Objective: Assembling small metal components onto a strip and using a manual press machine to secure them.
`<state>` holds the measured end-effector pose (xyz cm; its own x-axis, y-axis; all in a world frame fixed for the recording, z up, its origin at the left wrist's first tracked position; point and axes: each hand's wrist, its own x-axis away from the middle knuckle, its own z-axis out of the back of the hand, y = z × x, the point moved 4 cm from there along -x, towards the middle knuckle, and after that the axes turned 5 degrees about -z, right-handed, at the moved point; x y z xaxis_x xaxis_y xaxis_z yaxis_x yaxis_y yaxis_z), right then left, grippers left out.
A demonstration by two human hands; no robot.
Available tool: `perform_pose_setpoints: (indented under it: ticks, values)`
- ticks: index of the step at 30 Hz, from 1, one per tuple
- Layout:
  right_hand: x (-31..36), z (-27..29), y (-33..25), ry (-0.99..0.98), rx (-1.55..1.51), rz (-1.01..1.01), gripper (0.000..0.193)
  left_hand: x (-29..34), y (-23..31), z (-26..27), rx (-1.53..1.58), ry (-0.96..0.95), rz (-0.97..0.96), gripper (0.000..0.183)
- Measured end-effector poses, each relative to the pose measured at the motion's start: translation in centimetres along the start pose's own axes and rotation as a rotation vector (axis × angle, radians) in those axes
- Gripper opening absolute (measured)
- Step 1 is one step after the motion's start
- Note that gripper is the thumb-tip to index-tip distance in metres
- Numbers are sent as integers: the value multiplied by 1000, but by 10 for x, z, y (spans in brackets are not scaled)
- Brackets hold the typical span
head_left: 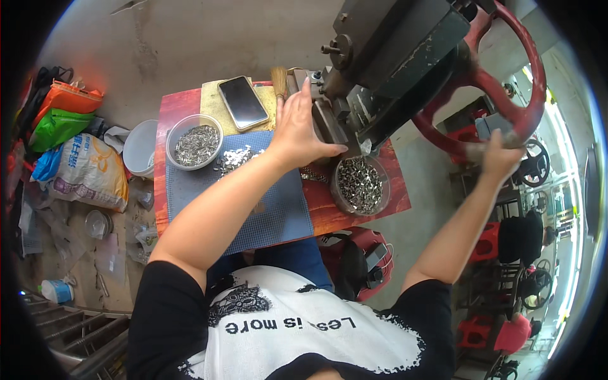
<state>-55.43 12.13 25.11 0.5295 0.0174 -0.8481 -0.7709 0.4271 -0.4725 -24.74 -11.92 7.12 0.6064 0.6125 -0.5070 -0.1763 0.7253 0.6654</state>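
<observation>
My left hand [296,126] is held beside the dark steel base [329,123] of a hand press [405,57], its thumb and fingers stretched apart. Its far side is hidden. My right hand [502,156] is wrapped round the grip at the lower rim of the press's large red handwheel [535,104]. Below the press, to the right of my left hand, stands a clear round tub [361,185] full of small metal parts. Left of my left forearm, a small heap of shiny flat pieces [235,158] lies on a blue ribbed mat [266,218].
Another clear tub [195,145] of slim metal parts sits at the table's left, near a smartphone [243,103] on a yellow cloth. A straw brush [278,81] stands behind. Bags [92,168] and a white bucket [139,149] are left; red stools [486,240] and more handwheels are right.
</observation>
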Motion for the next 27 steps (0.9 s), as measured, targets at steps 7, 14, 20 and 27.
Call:
perform_pose_setpoints:
  ticks: [7,14,20,27]
  values:
    - [-97,7,-29,-420,-328,-318,34,-44,-31,-7,51,-83,-28,147]
    - [-64,9,-32,-213,-316,-269,32,-49,-35,-9,55,-75,0,148]
    - [64,-36,20,290,-515,-85,29,-51,-34,-14,43,-68,5,147]
    - [45,-30,19,105,-662,-244,20,-17,-7,-4,52,-96,29,147]
